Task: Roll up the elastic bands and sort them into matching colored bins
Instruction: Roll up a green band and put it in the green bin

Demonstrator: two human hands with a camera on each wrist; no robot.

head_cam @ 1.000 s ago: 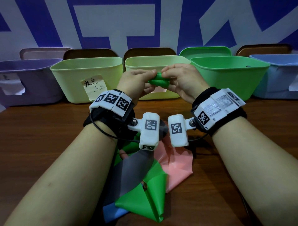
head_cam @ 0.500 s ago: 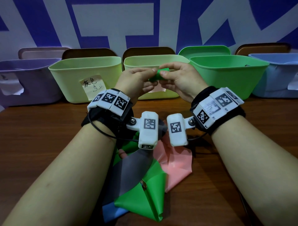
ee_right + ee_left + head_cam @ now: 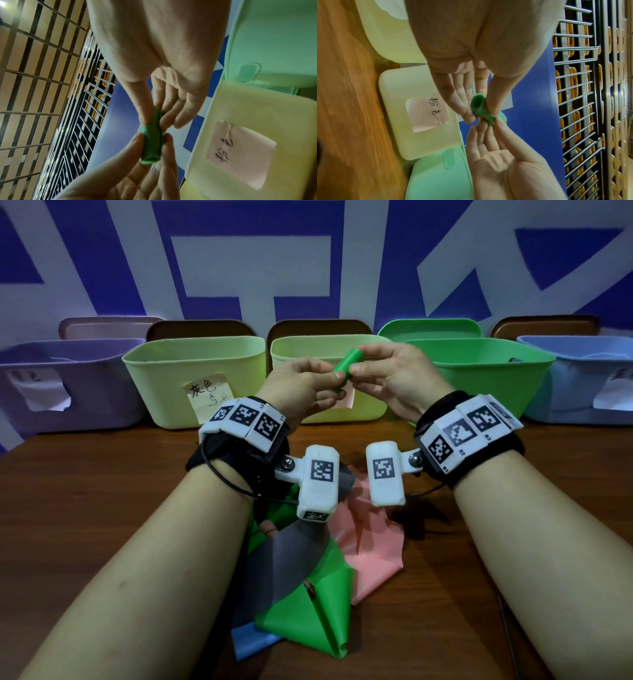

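Blocking much of the table (image 3: 85, 508) near its front edge, both forearms and the wrist units cover parts of the loose band pile: a grey band (image 3: 284, 556), a green band (image 3: 318, 611) and a pink band (image 3: 370, 553) overlap, and a blue band (image 3: 250, 642) shows only as a corner under them. Contents of all bins cannot be made out from the head view. Handwriting on the paper label (image 3: 209, 395) of the left yellow-green bin (image 3: 164, 378) is small; the second yellow-green bin (image 3: 301, 347) is largely hidden behind the hands, its pink note (image 3: 426, 112) legible only from the wrist views.

Rolled green band (image 3: 347, 364) is held in the air above the table, in front of the second yellow-green bin, tilted, a tight short cylinder with one open end visible (image 3: 477, 106). Left hand (image 3: 301, 386) pinches its lower end between thumb and forefinger; remaining fingers (image 3: 462, 94) lie loosely extended. Right hand (image 3: 397, 374) pinches the upper end likewise, thumb (image 3: 144, 108) on one side, fingers curled behind. Both hands touch the roll, fingertips nearly meeting.

Green bin (image 3: 479, 378), purple bin (image 3: 68, 378) and blue bin (image 3: 582, 378) stand along the table's far edge; the outer two are cut off by the frame
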